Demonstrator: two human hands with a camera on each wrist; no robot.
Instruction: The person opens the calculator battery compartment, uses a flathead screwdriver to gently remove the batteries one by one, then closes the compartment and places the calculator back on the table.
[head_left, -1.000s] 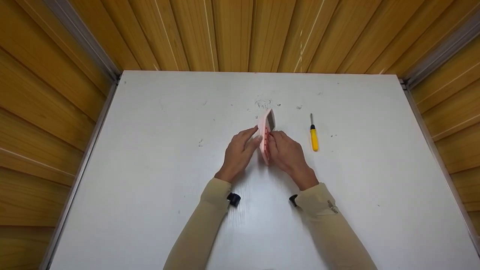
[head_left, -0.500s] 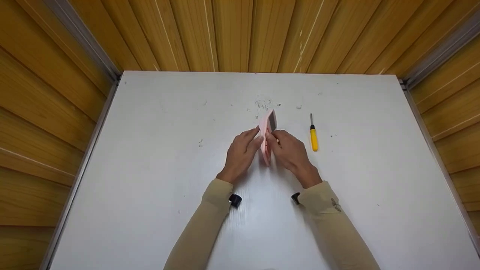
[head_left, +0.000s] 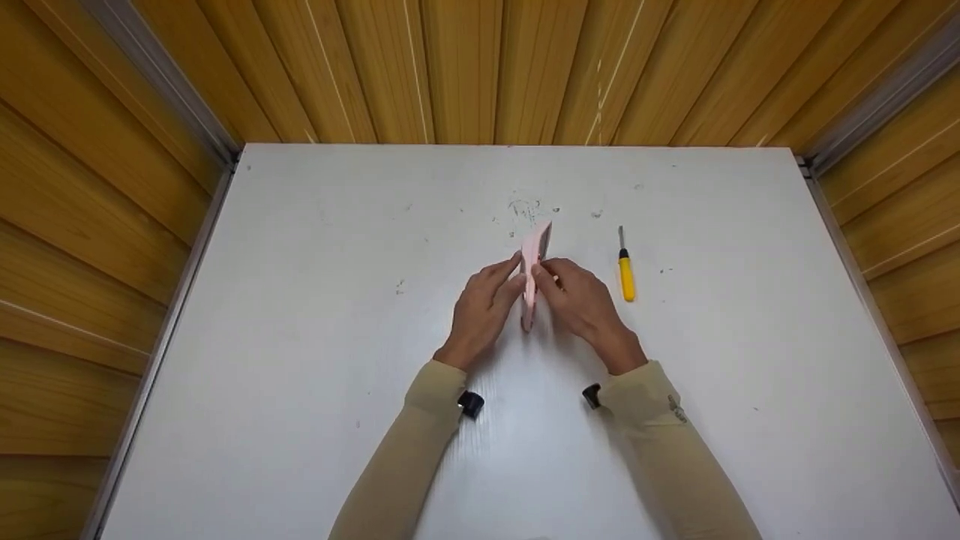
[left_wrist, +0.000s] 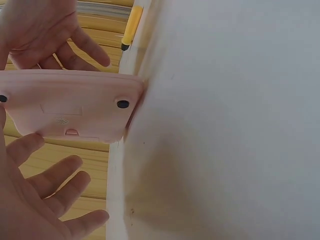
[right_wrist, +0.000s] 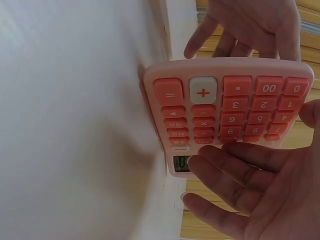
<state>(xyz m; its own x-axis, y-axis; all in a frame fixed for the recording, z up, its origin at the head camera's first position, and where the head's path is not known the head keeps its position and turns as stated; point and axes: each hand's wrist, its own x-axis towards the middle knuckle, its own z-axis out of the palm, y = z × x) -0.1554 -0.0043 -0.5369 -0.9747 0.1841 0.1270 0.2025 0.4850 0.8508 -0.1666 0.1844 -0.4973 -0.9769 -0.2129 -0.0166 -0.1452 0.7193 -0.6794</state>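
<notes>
Holding the pink calculator (left_wrist: 82,97) up on its side, my right grip (head_left: 581,304) has bent fingers over its screen (right_wrist: 180,164) and a thumb at its edge. My left grip (head_left: 482,304) touches the back side. I can't tell if it pinches or just steadies. The calculator is between both grips, over the middle of the table (head_left: 300,337). I can't tell if its low edge touches. A yellow screwdriver (head_left: 628,279) lies near my right grip, and wood walls (head_left: 465,67) stand around.

I think the calculator could slip and fall flat if my right fingers let go. Pushing too hard might press a button (right_wrist: 236,104) by mistake.

One second ago, the head view showed the red buttons. Now the calculator is turned thin-side up, so they hardly show.
</notes>
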